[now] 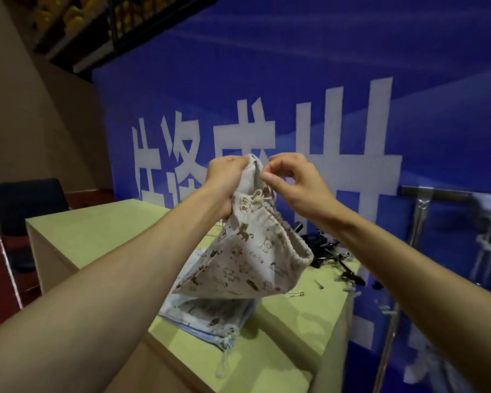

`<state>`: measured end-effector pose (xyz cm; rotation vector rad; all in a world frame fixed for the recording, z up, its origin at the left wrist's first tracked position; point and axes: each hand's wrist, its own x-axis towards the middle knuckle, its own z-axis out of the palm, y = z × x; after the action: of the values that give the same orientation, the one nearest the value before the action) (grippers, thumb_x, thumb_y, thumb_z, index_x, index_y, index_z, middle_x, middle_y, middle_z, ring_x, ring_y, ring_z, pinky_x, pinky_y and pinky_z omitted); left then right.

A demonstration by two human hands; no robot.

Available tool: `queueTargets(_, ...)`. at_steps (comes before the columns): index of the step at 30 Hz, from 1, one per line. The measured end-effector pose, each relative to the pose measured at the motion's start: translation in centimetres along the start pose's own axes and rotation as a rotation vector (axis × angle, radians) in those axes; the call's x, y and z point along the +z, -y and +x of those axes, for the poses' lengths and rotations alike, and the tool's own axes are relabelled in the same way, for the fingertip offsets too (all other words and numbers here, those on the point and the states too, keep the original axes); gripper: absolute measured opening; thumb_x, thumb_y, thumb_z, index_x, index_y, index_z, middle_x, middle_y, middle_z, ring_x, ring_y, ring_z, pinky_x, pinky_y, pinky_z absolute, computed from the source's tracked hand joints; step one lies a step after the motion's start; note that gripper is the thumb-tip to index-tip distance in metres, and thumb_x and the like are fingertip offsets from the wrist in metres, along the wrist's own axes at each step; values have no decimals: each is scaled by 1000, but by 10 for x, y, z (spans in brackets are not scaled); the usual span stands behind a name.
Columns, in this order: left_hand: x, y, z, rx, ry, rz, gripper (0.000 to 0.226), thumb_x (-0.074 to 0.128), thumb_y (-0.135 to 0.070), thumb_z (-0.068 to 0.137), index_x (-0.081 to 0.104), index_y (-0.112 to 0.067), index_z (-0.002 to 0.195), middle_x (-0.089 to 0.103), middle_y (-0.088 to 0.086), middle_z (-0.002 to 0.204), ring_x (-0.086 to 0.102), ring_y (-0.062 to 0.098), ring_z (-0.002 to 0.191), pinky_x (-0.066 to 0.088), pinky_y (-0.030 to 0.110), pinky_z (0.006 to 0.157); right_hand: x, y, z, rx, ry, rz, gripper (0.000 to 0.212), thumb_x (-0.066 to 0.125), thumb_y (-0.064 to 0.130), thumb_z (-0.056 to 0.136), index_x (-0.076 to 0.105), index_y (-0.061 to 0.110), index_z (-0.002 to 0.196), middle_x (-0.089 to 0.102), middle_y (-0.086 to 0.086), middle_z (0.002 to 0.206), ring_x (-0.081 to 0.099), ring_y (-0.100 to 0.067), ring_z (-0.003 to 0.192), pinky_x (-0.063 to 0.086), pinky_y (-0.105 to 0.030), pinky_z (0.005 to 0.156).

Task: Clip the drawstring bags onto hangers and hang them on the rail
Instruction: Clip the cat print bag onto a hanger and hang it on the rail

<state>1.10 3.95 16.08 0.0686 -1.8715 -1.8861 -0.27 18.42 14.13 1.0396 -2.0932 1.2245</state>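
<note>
While our left hand (227, 188) grips and right hand (292, 185) pinches the limp, light drawstring bag (247, 251), we judge its hem the best hold.

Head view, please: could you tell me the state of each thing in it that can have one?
Printed bag: lifted off the table, held at its top, unclipped.
Left hand: grips the bag's top.
Right hand: fingers pinch the bag's top edge.
Stack of bags: lying flat on the table.
Hangers: piled on the table.

cream animal-print drawstring bag (247, 251) held aloft above stacked bags (210, 316), black hangers (332, 251) beyond
</note>
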Motion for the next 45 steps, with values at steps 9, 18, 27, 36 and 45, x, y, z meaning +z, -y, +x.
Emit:
queueTargets(9, 55, -46, -46, -35, 197, -155, 19, 63, -17, 91, 69, -1, 101, 72, 20, 90, 69, 29, 71, 60, 40, 62, -88, 37, -28, 79, 131, -343, 8, 67, 28, 88, 64, 29, 81, 65, 3, 102, 61, -12, 98, 48, -28, 82)
queueTargets(18, 98, -43, -73, -261, 490, -295, 36, 67, -18, 86, 66, 1, 117, 68, 20, 107, 68, 31, 85, 59, 42, 74, -151, 48, -71, -39, 178, -211, 7, 55, 11, 96, 59, 7, 93, 70, 0, 90, 63, -2, 76, 48, -20, 68)
queueTargets(27, 103, -36, -96, 33, 500, 99, 24, 65, -21, 90, 72, 0, 100, 73, 12, 82, 69, 18, 64, 56, 25, 54, -190, 38, -91, 58, 282, -801, 13, 56, 34, 95, 54, 21, 96, 60, 4, 76, 54, -18, 70, 49, -42, 66)
queueTargets(36, 131, -11, -124, -41, 572, 54, 23, 61, -20, 93, 72, -1, 97, 71, 14, 80, 67, 21, 64, 56, 30, 59, -212, 33, -111, 62, 460, -901, 19, 69, 41, 85, 74, 24, 90, 56, 21, 65, 52, -1, 61, 36, -12, 54)
queueTargets(45, 142, 5, -129, -254, 662, -243, 22, 59, -18, 95, 68, 2, 96, 70, 12, 80, 67, 21, 68, 58, 28, 58, -216, 35, -105, 42, 61, -582, 46, 56, 43, 93, 70, 11, 63, 45, 7, 40, 37, -5, 36, 29, -11, 41)
